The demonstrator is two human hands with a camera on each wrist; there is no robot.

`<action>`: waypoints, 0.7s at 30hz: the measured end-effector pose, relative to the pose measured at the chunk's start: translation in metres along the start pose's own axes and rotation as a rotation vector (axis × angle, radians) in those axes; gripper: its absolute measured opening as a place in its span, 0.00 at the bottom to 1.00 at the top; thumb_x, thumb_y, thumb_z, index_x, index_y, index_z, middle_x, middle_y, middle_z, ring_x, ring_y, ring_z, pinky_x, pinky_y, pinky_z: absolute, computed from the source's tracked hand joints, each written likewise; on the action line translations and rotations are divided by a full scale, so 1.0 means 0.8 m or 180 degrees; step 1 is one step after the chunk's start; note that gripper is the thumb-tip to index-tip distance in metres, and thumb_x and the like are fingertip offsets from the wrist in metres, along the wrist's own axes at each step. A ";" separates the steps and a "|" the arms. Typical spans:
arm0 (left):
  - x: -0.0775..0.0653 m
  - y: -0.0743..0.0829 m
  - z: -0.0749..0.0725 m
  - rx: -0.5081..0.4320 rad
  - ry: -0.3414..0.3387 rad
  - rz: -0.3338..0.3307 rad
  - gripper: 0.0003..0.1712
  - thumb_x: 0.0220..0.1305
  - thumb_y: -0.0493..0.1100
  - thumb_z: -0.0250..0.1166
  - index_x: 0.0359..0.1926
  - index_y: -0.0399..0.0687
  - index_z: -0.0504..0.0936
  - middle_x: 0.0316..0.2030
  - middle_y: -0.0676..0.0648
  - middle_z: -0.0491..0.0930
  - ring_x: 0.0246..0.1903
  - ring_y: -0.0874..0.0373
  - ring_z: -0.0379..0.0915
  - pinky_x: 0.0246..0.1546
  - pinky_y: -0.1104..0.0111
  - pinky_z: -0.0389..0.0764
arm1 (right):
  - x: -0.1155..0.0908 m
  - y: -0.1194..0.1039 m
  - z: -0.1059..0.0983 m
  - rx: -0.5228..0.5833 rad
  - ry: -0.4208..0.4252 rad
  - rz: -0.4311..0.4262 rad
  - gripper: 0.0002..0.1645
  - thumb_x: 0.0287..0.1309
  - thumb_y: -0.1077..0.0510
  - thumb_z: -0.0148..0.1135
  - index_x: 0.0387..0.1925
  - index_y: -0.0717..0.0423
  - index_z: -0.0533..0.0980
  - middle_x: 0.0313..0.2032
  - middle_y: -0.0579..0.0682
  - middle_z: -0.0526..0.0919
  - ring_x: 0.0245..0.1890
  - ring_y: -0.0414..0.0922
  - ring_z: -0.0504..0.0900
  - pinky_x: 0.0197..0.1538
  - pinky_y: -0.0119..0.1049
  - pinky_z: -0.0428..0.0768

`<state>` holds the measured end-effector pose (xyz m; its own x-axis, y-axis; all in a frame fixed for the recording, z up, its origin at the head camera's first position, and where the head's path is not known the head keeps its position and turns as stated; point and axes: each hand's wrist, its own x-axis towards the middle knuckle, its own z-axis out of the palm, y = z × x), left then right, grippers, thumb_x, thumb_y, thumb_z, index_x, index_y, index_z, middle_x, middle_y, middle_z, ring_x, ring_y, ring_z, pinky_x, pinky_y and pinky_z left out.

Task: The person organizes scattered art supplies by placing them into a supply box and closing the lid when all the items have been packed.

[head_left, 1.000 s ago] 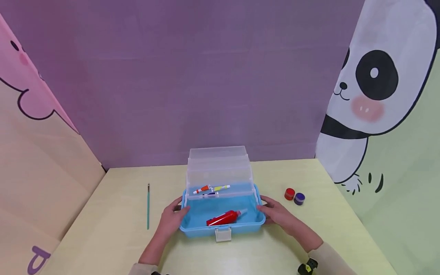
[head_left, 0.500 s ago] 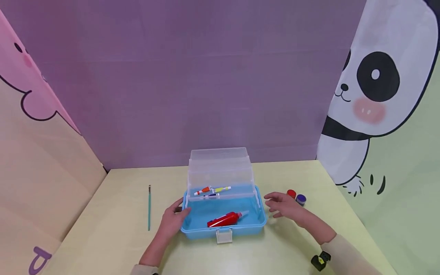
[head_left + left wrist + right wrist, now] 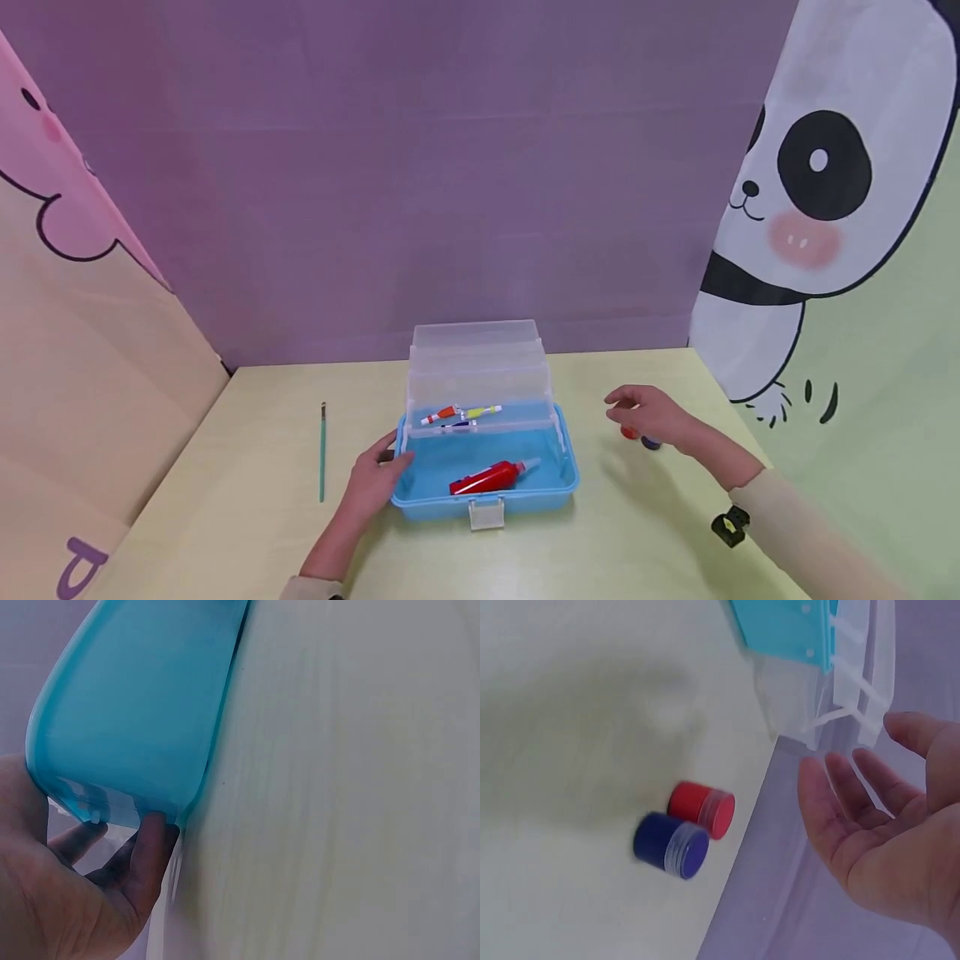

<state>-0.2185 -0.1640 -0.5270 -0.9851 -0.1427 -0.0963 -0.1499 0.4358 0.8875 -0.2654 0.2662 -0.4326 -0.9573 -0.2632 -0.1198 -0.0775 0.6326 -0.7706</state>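
Note:
A light-blue plastic storage box (image 3: 491,504) with its clear lid (image 3: 480,358) raised stands mid-table. My left hand (image 3: 371,483) grips the box's left end, thumb over the rim and fingers outside; the left wrist view shows those fingers against the blue end wall (image 3: 127,712). Inside lies a red squeeze bottle (image 3: 487,478) with a clear nozzle. Behind it are small paint tubes, one orange (image 3: 441,414), one yellow (image 3: 482,412), one dark blue (image 3: 459,426). My right hand (image 3: 648,412), holding nothing, hovers with relaxed fingers over a red paint pot (image 3: 697,806) and a dark-blue paint pot (image 3: 667,844).
A teal paintbrush (image 3: 322,454) lies on the pale wooden table (image 3: 225,517), left of the box. A purple backdrop (image 3: 480,167) rises behind the table, with printed side panels, one showing a panda (image 3: 825,167).
My right hand has let go of the box's right end and moved right and up, over the two paint pots. My left hand and the box stay put.

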 end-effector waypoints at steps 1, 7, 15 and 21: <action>0.000 0.000 0.000 0.0015 0.0006 -0.0001 0.38 0.66 0.51 0.63 0.72 0.45 0.62 0.55 0.34 0.72 0.52 0.36 0.71 0.42 0.54 0.82 | 0.004 0.000 -0.003 -0.0122 0.0045 -0.0015 0.18 0.64 0.55 0.62 0.51 0.61 0.76 0.40 0.53 0.80 0.36 0.51 0.79 0.39 0.41 0.80; 0.000 0.000 0.001 0.0058 0.0016 -0.0011 0.38 0.66 0.51 0.63 0.72 0.45 0.62 0.54 0.34 0.72 0.52 0.37 0.72 0.41 0.54 0.83 | 0.026 0.008 -0.016 -0.0817 0.0097 -0.0215 0.16 0.62 0.56 0.63 0.48 0.60 0.78 0.39 0.51 0.81 0.37 0.48 0.79 0.39 0.38 0.80; -0.002 0.003 0.003 0.0112 0.0030 -0.0048 0.38 0.66 0.50 0.63 0.72 0.44 0.62 0.53 0.34 0.73 0.51 0.37 0.72 0.40 0.54 0.83 | 0.046 0.016 -0.029 -0.1432 -0.0135 -0.0344 0.16 0.58 0.58 0.65 0.46 0.62 0.79 0.36 0.52 0.82 0.32 0.45 0.80 0.38 0.40 0.81; -0.004 0.005 0.002 0.0139 0.0023 -0.0073 0.37 0.66 0.51 0.62 0.72 0.45 0.62 0.53 0.34 0.73 0.50 0.37 0.73 0.41 0.54 0.83 | 0.053 0.018 -0.032 -0.1463 -0.0181 -0.0219 0.18 0.58 0.57 0.66 0.47 0.63 0.79 0.38 0.54 0.82 0.33 0.46 0.80 0.38 0.40 0.81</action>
<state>-0.2163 -0.1606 -0.5234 -0.9807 -0.1595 -0.1130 -0.1762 0.4706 0.8646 -0.3140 0.2831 -0.4328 -0.9298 -0.3471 -0.1221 -0.2679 0.8660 -0.4222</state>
